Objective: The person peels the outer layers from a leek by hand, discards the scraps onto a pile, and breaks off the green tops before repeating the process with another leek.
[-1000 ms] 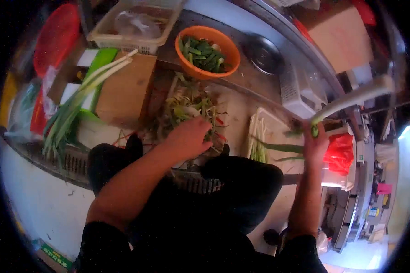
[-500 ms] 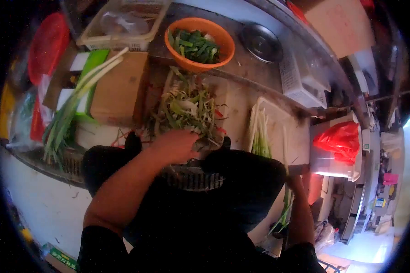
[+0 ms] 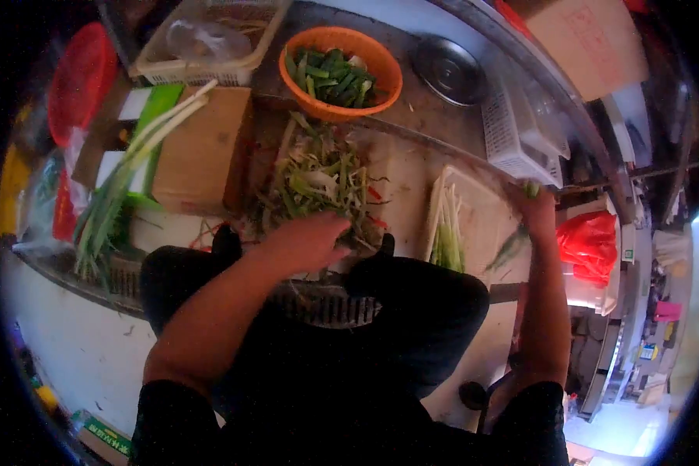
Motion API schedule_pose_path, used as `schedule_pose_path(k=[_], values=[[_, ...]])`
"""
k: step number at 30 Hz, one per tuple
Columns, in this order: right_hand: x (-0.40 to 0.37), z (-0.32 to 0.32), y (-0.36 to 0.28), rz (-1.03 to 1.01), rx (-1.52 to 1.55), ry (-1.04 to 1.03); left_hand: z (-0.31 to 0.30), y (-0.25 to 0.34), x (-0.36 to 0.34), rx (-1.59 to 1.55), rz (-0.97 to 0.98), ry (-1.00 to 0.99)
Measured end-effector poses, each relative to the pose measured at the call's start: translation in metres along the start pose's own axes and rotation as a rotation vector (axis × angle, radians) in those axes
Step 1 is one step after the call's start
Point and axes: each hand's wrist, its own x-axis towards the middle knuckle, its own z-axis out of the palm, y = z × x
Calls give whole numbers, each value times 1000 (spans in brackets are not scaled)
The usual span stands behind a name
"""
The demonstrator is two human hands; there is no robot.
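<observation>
The right hand (image 3: pixel 536 206) is grasping a scallion (image 3: pixel 510 248) beside the tray (image 3: pixel 483 221), where more stalks (image 3: pixel 447 237) are lying. The left hand (image 3: pixel 307 243) is covering some scraps (image 3: pixel 326 182); whether its grip is holding anything, I cannot tell.

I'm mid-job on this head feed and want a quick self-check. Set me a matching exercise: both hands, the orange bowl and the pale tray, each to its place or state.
Column one
1. Orange bowl
2. Left hand
3. Right hand
4. Pale tray

Column two
A. Closed around leafy greens
B. Bears long white-ended stalks
C. Contains chopped green pieces
D. At the near edge of the trimmings

Right pairs: 1-C, 2-D, 3-A, 4-B
</observation>
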Motion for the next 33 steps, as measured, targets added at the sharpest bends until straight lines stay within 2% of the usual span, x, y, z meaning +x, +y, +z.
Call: schedule_pose_path(k=[1,2,3,4,5,6,7,9,10,12,13,15,16,18,19,21,22,24,25,27,28,30,33], values=[[10,-7,-36,143,335,-65,-2,4,2,0,1,1],[15,-5,-63,284,671,-130,-3,9,4,-57,85,149],[17,5,-79,274,808,-159,-5,13,5,-114,167,300],[19,15,-99,260,945,-192,-12,19,4,-114,161,307],[14,15,-141,339,1038,-203,-21,28,-1,-216,156,337],[11,26,-164,325,1026,-231,-26,33,-3,-319,149,369],[4,51,-171,399,1164,-256,-26,34,-3,-320,136,382],[-9,60,-225,327,1482,-423,-21,30,-2,-540,184,455],[-15,68,-244,315,1484,-440,-18,26,3,-540,172,470],[-25,76,-273,214,1625,-401,-16,17,8,-780,448,542],[-27,76,-279,206,1624,-411,-16,13,5,-780,446,553],[-29,72,-290,218,1771,-413,-19,9,0,-849,211,446],[-31,70,-295,212,1766,-421,-17,7,-2,-853,213,455],[-35,69,-304,198,1484,-383,-17,8,-4,-772,281,496],[-37,70,-307,193,1481,-386,-21,9,-8,-774,283,502],[-40,73,-312,189,1291,-251,-31,14,-18,-632,-26,290],[-43,74,-314,185,1289,-254,-32,15,-19,-635,-26,295],[-47,74,-317,340,1222,-271,-33,18,-21,-535,-109,290],[-48,73,-316,334,1220,-270,-30,15,-20,-535,-107,295],[-47,69,-310,322,1068,-328,-24,9,-22,-412,127,385],[-46,67,-306,321,1066,-331,-27,9,-24,-415,125,387],[-43,64,-295,486,1400,-352,-37,13,-27,-1122,191,-27],[-44,63,-286,360,1362,-326,-40,14,-26,-1017,198,-71]])
